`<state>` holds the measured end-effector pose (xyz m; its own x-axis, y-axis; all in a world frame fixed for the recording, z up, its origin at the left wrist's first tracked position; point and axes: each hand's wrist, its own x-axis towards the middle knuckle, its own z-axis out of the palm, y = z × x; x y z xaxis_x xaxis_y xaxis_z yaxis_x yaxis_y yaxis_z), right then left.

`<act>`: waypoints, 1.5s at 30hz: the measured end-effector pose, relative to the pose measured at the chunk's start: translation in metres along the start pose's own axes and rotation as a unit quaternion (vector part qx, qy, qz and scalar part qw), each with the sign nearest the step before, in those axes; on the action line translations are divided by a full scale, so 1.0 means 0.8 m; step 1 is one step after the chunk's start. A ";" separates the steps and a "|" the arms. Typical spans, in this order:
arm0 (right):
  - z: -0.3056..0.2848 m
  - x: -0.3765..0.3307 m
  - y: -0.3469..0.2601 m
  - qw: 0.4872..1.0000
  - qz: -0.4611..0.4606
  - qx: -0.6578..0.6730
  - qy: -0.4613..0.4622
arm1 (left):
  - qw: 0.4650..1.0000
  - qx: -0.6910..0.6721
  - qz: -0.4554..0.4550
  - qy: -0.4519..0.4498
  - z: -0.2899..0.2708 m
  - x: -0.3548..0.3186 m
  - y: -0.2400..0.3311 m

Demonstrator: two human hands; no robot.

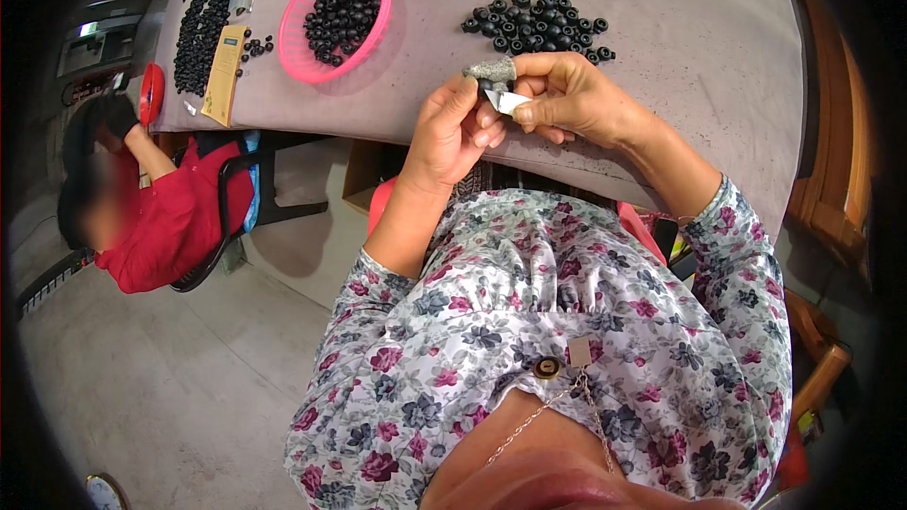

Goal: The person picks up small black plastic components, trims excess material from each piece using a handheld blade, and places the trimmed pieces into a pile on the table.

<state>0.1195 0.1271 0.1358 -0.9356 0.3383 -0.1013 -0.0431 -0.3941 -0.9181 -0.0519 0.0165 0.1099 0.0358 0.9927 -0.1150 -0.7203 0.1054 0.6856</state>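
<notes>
My left hand (pixel 446 132) pinches a small round black piece (pixel 486 85) between thumb and fingers, just over the table's near edge. Close against it, my right hand (pixel 578 99) grips a small pale, pointed blade-like piece (pixel 510 102) between thumb and fingers. A rough grey wrap (pixel 490 69) covers the tip of my right index finger, which reaches over the black piece. Both hands are closed and nearly touch. Beyond them lies a loose pile of black, bead-like pieces (pixel 539 26), several with a hole in the end.
A pink plastic basket (pixel 385 14) of black pieces stands left of the pile on the grey-covered table (pixel 661 38). More black pieces (pixel 198 42) spread at the far left beside a tan strip (pixel 224 76). A person in red (pixel 184 212) sits at left. Wooden furniture (pixel 836 161) borders the right.
</notes>
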 end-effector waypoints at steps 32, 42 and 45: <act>-0.004 0.005 0.000 0.999 0.012 0.041 0.003 | 1.000 0.018 -0.011 -0.017 0.003 0.000 0.010; 0.003 0.005 -0.004 1.000 0.006 0.007 -0.009 | 1.000 0.018 0.002 -0.011 -0.002 -0.002 0.008; 0.008 0.005 -0.005 1.000 0.003 0.012 -0.002 | 1.000 0.021 0.005 -0.012 -0.002 -0.005 0.010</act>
<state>0.1139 0.1247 0.1418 -0.9373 0.3324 -0.1047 -0.0460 -0.4158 -0.9083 -0.0587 0.0136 0.1148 0.0465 0.9947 -0.0917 -0.6917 0.0983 0.7155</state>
